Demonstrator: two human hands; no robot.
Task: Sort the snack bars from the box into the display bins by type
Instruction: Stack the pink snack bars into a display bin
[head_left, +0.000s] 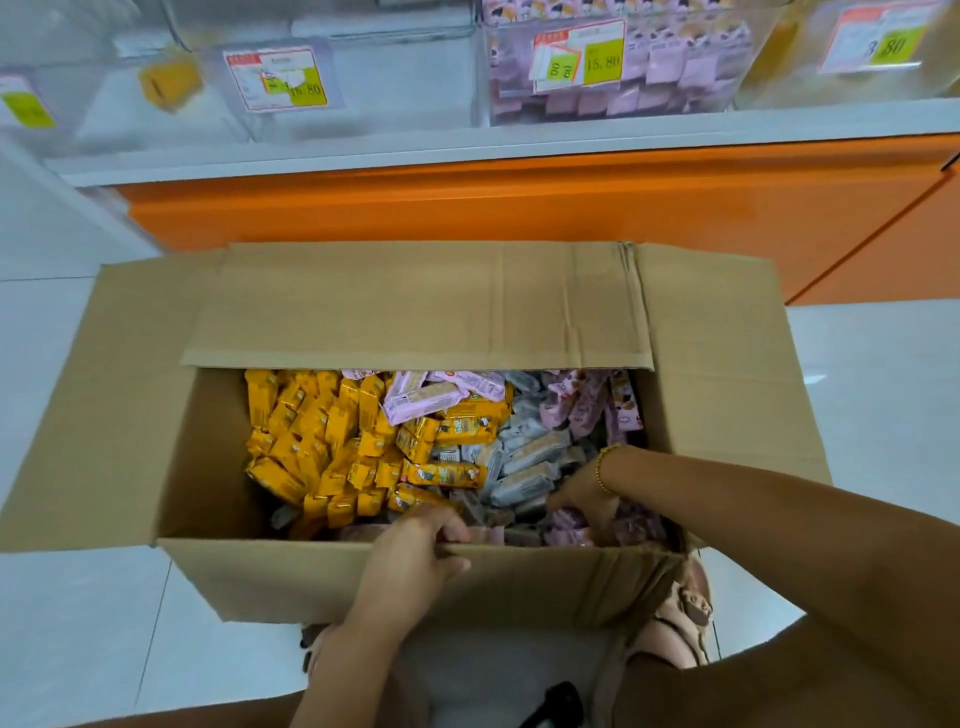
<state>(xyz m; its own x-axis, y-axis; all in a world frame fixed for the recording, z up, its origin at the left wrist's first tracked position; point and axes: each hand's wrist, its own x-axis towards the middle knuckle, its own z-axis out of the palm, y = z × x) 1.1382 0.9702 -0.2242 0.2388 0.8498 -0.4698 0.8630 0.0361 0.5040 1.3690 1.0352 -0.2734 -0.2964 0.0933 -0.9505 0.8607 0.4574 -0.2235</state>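
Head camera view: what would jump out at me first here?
The open cardboard box at centre, packed with yellow bars on its left and grey bars and pink bars on its right. The left hand grips its near rim; the right hand reaches in among pink bars. Above, a clear bin holds more pink packets.

glossy white tiled floor, orange cabinet front (white counter ledge above), bright even light
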